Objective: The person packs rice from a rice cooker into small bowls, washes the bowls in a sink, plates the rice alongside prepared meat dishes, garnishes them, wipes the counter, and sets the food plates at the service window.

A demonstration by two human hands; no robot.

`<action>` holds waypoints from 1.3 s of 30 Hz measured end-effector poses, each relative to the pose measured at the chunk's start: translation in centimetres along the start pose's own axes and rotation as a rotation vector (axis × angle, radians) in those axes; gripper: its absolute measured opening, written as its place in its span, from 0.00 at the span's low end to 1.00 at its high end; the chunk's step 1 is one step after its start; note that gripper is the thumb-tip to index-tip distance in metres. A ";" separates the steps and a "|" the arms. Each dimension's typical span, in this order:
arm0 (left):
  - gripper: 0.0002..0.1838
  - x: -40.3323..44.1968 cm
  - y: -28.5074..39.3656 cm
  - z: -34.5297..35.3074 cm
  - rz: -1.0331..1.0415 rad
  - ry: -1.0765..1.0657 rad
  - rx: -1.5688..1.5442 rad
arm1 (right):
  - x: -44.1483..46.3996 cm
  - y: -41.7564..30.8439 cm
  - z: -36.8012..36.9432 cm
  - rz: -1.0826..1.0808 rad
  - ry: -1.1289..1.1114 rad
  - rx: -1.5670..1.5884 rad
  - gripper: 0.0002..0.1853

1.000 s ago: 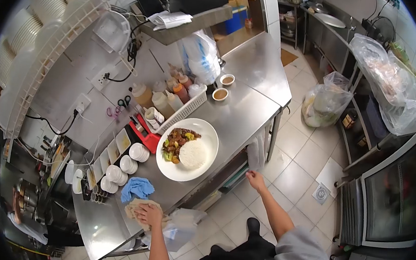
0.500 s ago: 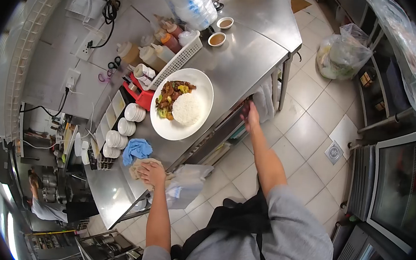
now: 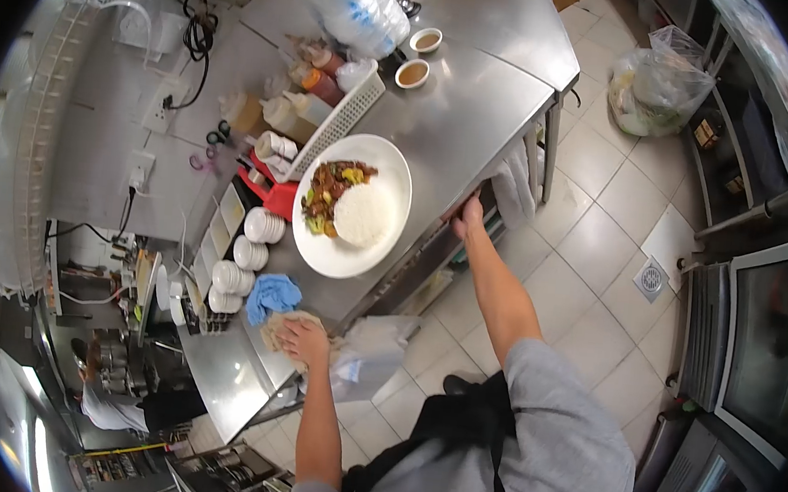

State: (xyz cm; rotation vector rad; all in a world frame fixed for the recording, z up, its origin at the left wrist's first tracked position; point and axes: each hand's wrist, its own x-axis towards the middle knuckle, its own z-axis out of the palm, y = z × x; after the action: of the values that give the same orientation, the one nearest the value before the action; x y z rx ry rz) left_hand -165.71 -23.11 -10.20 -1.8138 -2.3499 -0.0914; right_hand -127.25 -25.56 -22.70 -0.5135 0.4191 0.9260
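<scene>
My left hand [image 3: 303,339] lies on a crumpled beige cloth [image 3: 280,326] at the near edge of the steel counter, fingers stretched over it. A crumpled blue cloth [image 3: 272,297] sits right beside it. At the counter's front edge, my right hand [image 3: 467,221] reaches in just under the top, its fingertips partly hidden, so whether it grips anything does not show. Close by hangs a grey towel [image 3: 515,193]. On the counter between my hands stands a large white plate [image 3: 391,175] with a mound of white rice [image 3: 364,215] and a brown stir-fry with vegetables [image 3: 331,194].
Two small sauce bowls [image 3: 413,74] stand farther along the counter. A white basket [image 3: 334,126] with squeeze bottles lines the wall side, near stacked white dishes [image 3: 264,226]. A plastic bag [image 3: 370,356] hangs at the front edge. A person [image 3: 122,410] is at far left.
My right hand has moved in toward the counter edge, and its fingers are now more hidden. My left hand remains on the beige cloth. The whole view has shifted slightly.
</scene>
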 end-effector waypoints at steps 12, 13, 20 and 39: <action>0.30 -0.9 0.9 -1.3 0.015 -0.026 0.023 | -5.1 8.5 -5.4 0.469 -0.021 0.032 0.28; 0.31 -0.8 0.6 -1.3 0.019 -0.027 0.028 | -5.3 10.9 -6.2 0.499 -0.020 0.117 0.29; 0.30 -0.5 0.3 -0.4 0.032 0.006 0.013 | -13.8 6.2 -1.8 0.618 -0.186 0.164 0.27; 0.30 -0.7 0.5 -0.2 0.023 0.066 -0.049 | -13.1 13.7 -4.8 0.582 -0.378 -0.352 0.27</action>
State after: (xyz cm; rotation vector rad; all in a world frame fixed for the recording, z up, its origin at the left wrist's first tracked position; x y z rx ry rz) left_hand -165.00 -23.65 -10.12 -1.8303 -2.3003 -0.2040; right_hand -146.25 -29.94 -22.57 -0.5278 0.0504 1.6435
